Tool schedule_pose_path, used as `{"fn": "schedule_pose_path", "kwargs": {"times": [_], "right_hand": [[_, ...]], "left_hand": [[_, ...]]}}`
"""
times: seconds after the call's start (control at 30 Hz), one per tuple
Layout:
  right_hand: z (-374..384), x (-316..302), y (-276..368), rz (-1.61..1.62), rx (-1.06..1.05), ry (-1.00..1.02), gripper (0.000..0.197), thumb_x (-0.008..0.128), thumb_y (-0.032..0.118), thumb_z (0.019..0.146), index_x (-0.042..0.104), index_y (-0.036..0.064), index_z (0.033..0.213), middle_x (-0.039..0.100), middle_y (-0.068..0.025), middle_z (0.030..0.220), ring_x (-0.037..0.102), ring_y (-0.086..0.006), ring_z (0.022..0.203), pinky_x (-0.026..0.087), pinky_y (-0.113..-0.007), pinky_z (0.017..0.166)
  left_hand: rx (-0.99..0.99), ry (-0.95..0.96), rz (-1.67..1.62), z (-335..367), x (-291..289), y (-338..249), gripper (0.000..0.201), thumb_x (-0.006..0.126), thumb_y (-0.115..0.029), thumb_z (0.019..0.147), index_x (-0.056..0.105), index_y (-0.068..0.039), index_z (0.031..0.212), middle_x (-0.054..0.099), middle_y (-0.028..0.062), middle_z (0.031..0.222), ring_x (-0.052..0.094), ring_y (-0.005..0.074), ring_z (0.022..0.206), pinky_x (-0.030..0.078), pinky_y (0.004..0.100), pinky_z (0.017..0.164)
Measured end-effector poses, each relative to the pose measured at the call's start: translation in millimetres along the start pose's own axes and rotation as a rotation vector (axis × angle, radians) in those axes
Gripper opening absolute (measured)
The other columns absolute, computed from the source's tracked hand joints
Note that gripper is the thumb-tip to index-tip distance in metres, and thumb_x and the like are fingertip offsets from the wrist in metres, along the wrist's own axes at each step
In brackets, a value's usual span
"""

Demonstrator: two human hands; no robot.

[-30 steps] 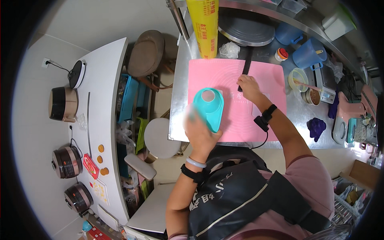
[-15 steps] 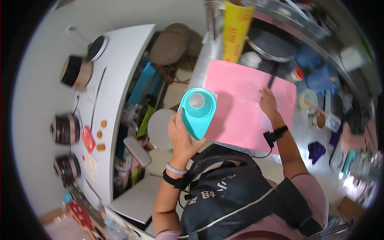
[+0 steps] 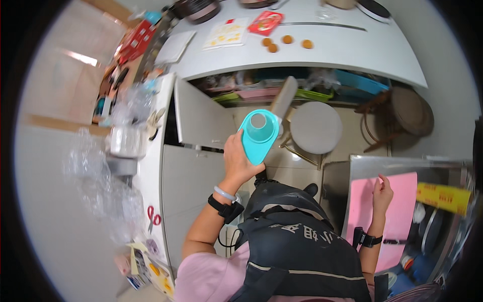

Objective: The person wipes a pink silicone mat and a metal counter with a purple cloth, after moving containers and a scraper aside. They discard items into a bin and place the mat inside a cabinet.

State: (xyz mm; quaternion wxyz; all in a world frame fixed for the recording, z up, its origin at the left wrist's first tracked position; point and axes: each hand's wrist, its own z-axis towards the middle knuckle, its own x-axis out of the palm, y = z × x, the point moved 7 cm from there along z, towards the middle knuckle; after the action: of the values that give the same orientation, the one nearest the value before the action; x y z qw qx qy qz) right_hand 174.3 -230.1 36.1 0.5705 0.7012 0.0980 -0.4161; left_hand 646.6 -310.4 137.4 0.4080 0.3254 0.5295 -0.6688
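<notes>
Above round stool [image 3: 316, 127], teal lid [image 3: 258, 133] in left hand [image 3: 240, 162]

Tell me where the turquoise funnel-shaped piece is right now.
In the head view, the turquoise funnel-shaped piece is held up in the left hand, centre frame, above the floor beside the round grey stool.
</notes>
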Motion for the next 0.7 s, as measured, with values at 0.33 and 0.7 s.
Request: {"fn": "schedule_pose_path", "kwargs": {"times": [0.33, 0.7], "right_hand": [[-74.3, 323.2, 365.0, -0.021, -0.785, 0.795, 0.028, 0.063, 0.017, 0.077, 0.060, 0.0064, 0.102, 0.063, -0.0117, 0.083, 0.061, -0.0275, 0.066, 0.049, -0.036, 0.062], [-239.2, 601.2, 505.0, -0.491, -1.461, 1.096, 0.032, 0.065, 0.025, 0.075, 0.061, 0.0074, 0.102, 0.050, -0.0052, 0.120, 0.037, -0.0226, 0.123, 0.026, -0.048, 0.103]], "left_hand": [[-0.489, -0.027, 0.039, -144.5, -30.7, 255.4, 0.093, 0.079, -0.025, 0.046, 0.034, 0.000, 0.124, 0.044, 0.0209, 0.102, 0.044, 0.0373, 0.096, 0.039, 0.0448, 0.080], [-0.768, 0.294, -0.011, -178.3, 31.4, 418.8, 0.097, 0.079, -0.028, 0.046, 0.031, -0.007, 0.128, 0.043, 0.0224, 0.110, 0.043, 0.0408, 0.102, 0.036, 0.0483, 0.087]]}}
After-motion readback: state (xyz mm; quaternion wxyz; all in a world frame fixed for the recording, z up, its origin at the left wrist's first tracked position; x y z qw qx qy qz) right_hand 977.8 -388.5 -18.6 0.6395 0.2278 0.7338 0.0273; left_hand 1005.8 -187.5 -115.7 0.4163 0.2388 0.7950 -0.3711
